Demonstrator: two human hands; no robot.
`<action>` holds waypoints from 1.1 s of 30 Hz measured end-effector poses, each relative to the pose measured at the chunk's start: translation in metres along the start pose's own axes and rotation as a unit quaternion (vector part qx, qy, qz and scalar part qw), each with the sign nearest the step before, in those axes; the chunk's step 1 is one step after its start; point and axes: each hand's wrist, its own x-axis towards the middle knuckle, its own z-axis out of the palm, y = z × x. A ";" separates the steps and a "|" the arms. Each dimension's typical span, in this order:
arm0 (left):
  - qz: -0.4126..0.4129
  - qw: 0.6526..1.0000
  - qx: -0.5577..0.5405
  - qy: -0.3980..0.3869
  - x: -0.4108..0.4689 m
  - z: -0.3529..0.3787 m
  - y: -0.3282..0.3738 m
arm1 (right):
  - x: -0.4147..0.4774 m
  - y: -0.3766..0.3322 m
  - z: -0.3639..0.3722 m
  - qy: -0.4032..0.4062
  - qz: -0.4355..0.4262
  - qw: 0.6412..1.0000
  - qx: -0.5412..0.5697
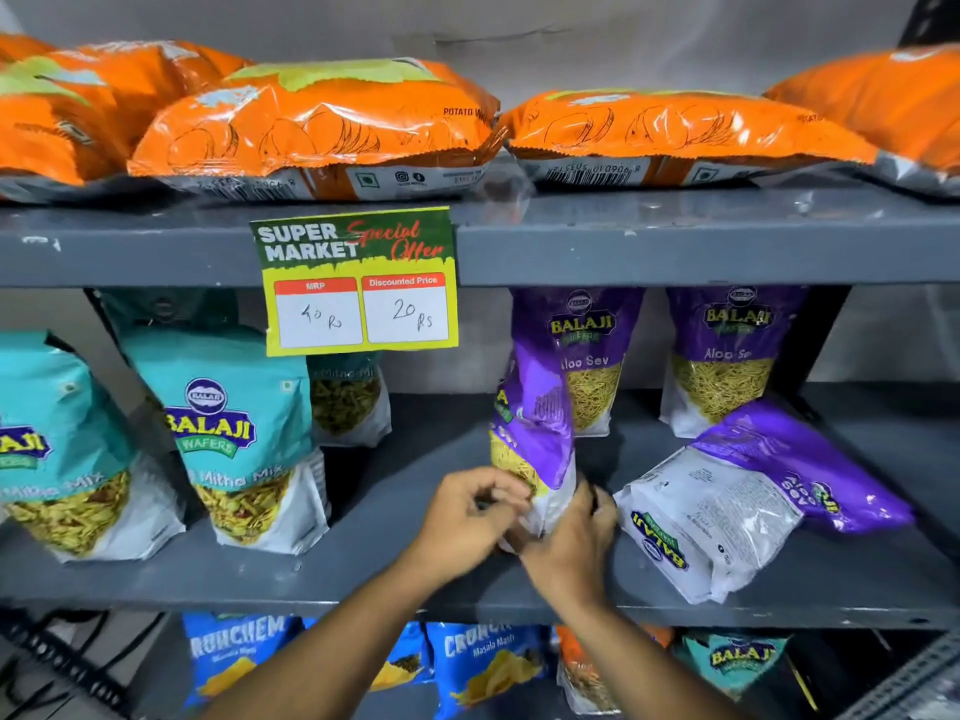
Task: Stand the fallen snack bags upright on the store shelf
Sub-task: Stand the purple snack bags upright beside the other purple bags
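A purple Aloo Sev bag (535, 433) stands upright on the middle shelf (395, 574), turned edge-on toward me. My left hand (470, 517) and my right hand (571, 548) both grip its white bottom part. To the right, another purple Aloo Sev bag (727, 511) lies fallen on its face, back side up, top pointing toward the rear right. Two more purple bags (597, 356) (727, 356) stand upright behind, at the back of the shelf.
Teal Mitha Mix bags (234, 439) stand at the left of the same shelf. Orange potato wafer bags (322, 127) lie flat on the shelf above. A price tag (358, 283) hangs from that shelf's edge. Blue snack bags (483, 662) fill the shelf below.
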 end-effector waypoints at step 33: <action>0.033 0.994 0.026 -0.096 0.030 0.079 0.039 | -0.015 0.074 -0.142 0.252 0.108 0.927 0.254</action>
